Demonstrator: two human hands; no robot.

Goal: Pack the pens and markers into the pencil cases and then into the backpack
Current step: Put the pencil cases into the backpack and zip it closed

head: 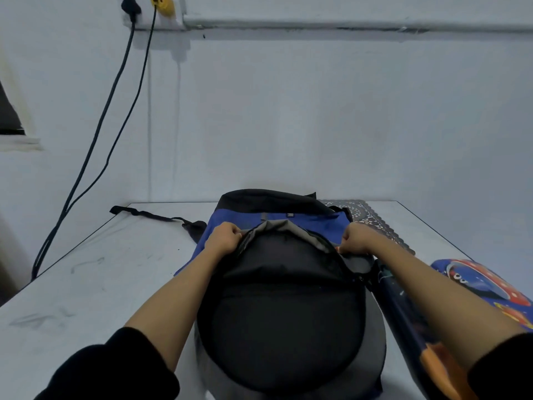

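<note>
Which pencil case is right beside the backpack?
The dark navy pencil case, lying along the right side of the backpack. The bright blue pencil case with red pictures lies farther right.

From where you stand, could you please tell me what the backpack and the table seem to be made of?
The backpack looks like woven synthetic fabric, matte black and blue, since it creases softly where the left hand and right hand grip its opening. The table seems hard, smooth and white, perhaps laminate; grey scuffs mark it.
</note>
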